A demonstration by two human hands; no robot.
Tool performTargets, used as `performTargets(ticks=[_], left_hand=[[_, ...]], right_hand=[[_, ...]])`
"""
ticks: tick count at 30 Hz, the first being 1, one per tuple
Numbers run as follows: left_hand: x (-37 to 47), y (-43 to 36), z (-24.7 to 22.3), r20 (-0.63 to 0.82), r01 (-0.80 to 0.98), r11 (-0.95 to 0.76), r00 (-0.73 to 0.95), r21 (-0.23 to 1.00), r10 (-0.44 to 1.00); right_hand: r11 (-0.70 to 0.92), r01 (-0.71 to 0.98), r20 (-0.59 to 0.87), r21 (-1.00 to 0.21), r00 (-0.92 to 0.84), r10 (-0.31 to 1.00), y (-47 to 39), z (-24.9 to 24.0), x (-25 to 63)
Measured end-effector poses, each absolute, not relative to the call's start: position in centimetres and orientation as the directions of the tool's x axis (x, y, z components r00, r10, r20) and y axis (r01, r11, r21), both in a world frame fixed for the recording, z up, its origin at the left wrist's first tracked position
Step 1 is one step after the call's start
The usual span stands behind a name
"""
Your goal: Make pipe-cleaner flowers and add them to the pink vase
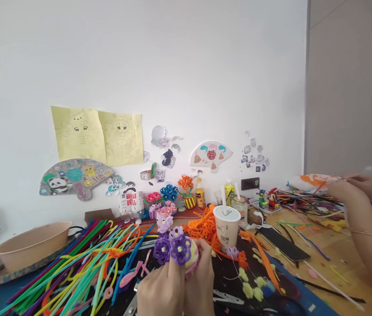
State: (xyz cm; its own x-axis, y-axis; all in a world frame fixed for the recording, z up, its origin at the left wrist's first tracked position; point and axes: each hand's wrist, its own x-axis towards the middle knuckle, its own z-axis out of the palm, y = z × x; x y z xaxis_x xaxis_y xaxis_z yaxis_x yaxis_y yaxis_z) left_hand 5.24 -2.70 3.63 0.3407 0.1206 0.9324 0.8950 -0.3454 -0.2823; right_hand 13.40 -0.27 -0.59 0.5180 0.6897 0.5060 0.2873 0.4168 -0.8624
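Observation:
Purple pipe-cleaner flowers [180,248] with pale centres stand above my two hands, low in the middle of the view. My left hand [161,287] is closed at the flowers, its fingertips just below the blooms. Wrapped round the pink and yellow pot-like base [191,259] of the flowers is my right hand [201,278], close against the left. A lighter purple flower [165,224] rises above the darker ones. The stems are hidden behind my fingers.
Colourful pipe cleaners [84,267] cover the left side, beside a beige basin [34,243]. A lidded cup [227,228] with a straw stands behind my right hand. Pliers [228,297] lie nearer. Another person's arms [360,219] work at the right. A black phone [283,243] lies between.

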Motion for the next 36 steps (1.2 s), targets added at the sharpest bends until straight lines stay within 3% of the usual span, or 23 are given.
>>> performTargets(ticks=[9, 16, 22, 36], left_hand=[[4.4, -2.1, 2.8, 0.85, 0.868, -0.302, 0.47, -0.395, 0.239], [4.7, -2.3, 2.9, 0.89, 0.895, -0.26, 0.415, -0.363, 0.187], [4.4, -2.2, 3.1, 0.87, 0.864, -0.234, 0.479, -0.446, 0.113], [4.5, -1.9, 2.6, 0.861, 0.869, -0.229, 0.479, -0.438, 0.173]], right_hand=[[0.396, 0.277, 0.483, -0.875, 0.556, 0.677, -0.1, -0.7, 12.9], [0.401, 0.307, 0.505, -0.863, 0.552, 0.664, 0.0, -1.0, 13.0], [0.381, 0.324, 0.5, -0.866, 0.539, 0.678, 0.0, -1.1, 13.1], [0.366, 0.331, 0.49, -0.87, 0.492, 0.72, 0.9, -2.1, 14.7]])
